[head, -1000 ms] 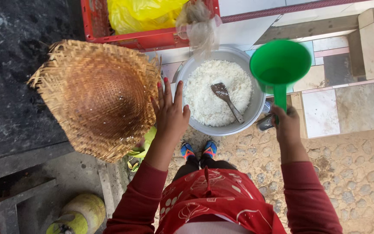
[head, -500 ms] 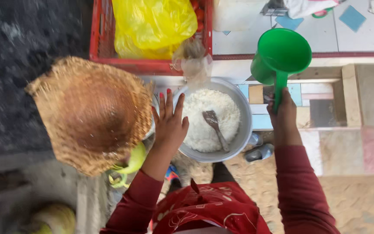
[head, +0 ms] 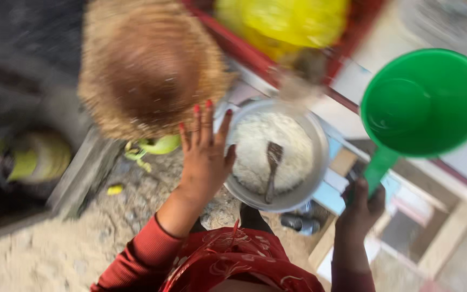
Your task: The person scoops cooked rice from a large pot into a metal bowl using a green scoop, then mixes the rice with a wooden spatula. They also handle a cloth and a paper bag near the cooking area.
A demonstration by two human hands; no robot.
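My left hand (head: 204, 159) is spread open with fingers apart, resting against the left rim of a round metal bowl (head: 304, 186) filled with white rice. A metal spoon (head: 271, 167) lies in the rice. My right hand (head: 360, 208) grips the handle of a green plastic dipper (head: 422, 103), held up to the right of the bowl with its mouth facing me. Red sleeves cover both arms. The view is blurred by motion.
A woven straw hat (head: 147, 65) lies left of the bowl, just above my left hand. A red crate (head: 244, 51) holding a yellow plastic bag (head: 282, 24) stands behind. A yellow-green container (head: 39, 157) sits at the left. Gravel ground lies below, tiles and wooden slats at the right.
The view has swung and tilted, blurring everything. The green dipper has risen closer to the camera and looks larger. My left hand stays open at the bowl's rim.
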